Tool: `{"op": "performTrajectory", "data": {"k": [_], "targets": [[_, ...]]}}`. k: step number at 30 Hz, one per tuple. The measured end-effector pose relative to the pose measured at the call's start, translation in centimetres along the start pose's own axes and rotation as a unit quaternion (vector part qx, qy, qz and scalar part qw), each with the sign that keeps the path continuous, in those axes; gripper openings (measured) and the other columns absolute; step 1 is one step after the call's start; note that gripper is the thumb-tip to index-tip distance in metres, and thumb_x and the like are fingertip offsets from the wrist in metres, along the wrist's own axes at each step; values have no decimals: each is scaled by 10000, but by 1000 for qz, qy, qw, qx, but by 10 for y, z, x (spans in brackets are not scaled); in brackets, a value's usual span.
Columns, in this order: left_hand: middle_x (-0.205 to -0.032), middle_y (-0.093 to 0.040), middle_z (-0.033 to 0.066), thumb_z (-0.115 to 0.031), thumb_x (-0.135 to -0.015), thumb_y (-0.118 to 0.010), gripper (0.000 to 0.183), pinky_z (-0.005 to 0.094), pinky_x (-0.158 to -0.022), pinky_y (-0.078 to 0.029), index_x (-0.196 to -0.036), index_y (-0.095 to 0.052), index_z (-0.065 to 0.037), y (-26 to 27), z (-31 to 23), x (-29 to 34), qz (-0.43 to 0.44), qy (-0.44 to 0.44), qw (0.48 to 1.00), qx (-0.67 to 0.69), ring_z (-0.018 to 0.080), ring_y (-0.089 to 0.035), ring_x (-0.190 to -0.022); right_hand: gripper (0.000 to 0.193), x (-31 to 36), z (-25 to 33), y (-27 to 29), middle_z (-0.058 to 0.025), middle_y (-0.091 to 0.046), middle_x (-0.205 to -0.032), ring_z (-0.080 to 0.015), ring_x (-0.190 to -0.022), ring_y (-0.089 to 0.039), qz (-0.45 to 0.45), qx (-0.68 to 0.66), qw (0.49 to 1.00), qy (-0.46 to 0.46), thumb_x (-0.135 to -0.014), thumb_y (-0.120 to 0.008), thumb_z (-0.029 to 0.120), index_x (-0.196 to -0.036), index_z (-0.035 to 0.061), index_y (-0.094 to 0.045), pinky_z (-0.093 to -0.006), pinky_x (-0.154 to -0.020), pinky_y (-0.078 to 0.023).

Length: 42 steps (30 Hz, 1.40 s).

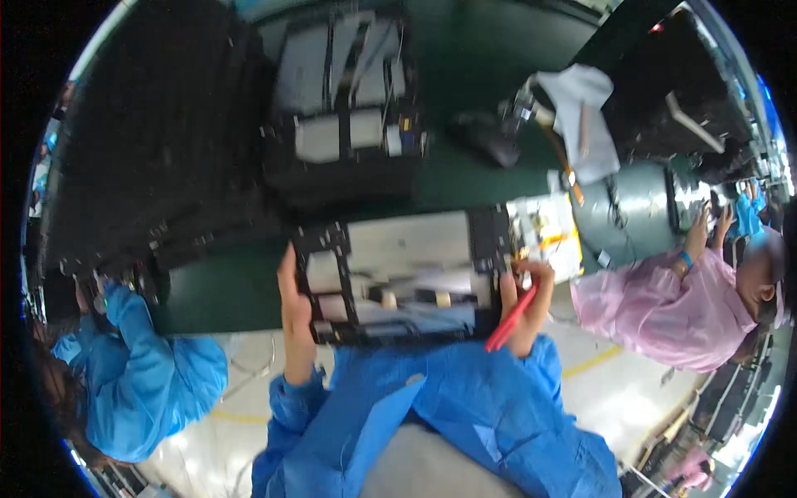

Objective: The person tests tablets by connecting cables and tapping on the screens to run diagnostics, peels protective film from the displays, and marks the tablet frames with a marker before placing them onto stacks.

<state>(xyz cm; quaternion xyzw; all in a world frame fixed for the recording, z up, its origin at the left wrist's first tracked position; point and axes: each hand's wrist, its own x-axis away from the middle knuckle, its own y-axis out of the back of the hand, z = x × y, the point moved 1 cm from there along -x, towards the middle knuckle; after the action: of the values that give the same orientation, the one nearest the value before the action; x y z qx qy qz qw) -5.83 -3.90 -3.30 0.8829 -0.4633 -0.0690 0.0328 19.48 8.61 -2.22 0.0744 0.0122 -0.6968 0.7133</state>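
Observation:
An opened tablet-like device (407,241) is held in front of me over the near edge of the table, its pale battery-like panels and black frame facing up. My left hand (296,311) grips its left side, thumb along the frame. My right hand (531,311) is closed at its right side. A slim red tool (510,319), its exact kind unclear, is also in my right hand, slanting down to the left. Motion smears the lower half of the device. Just beyond my right hand lies a white sheet with yellow and orange marks (552,236).
A tall black stack (149,116) fills the left of the green table (465,50). Another opened device (320,137) lies on black trays ahead. A white cloth (585,124) and dark tool-like object (494,141) lie right. People in blue (158,378) and pink (664,311) sit at either side.

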Motion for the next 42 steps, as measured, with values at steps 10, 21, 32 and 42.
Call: {"op": "performTrajectory", "data": {"k": [10,21,32,42], "targets": [[-1490,-66,243,-831,-596,-538,1285,495,-1063,-193,-1460,51,-84,-35,-118,-14,126,6,972,198,387,-186,-1355,128,-67,57,82,-7,-533,-901,-111,-813,-524,13,-198,975,-104,-880,-545,103,-979,103,-462,-240,-710,-449],[-1416,-266,257,-583,-744,-587,911,454,-1046,-279,-1355,-337,46,-37,-94,-63,60,-289,953,-65,376,-311,-1297,247,-363,131,-24,-108,-653,-899,-232,-758,-649,123,-299,939,-115,-824,-666,174,-1005,20,-599,-370,-707,-534],[-1330,-385,255,-367,-776,-579,659,432,-990,-353,-1280,-431,32,-9,-67,-22,-121,-153,960,-202,373,-412,-1208,369,-553,-66,-168,-111,-664,-911,-180,-811,-609,-36,-40,998,16,-688,-785,161,-963,-42,-646,-330,-753,-475],[-1228,-501,209,-727,-703,-512,981,427,-899,-390,-1319,-360,22,11,-94,-56,42,-304,951,45,328,-515,-1055,271,-561,-43,-142,-174,-647,-970,-320,-894,-634,239,436,796,345,-776,-614,142,-1038,80,-579,-399,-743,-495]]}}
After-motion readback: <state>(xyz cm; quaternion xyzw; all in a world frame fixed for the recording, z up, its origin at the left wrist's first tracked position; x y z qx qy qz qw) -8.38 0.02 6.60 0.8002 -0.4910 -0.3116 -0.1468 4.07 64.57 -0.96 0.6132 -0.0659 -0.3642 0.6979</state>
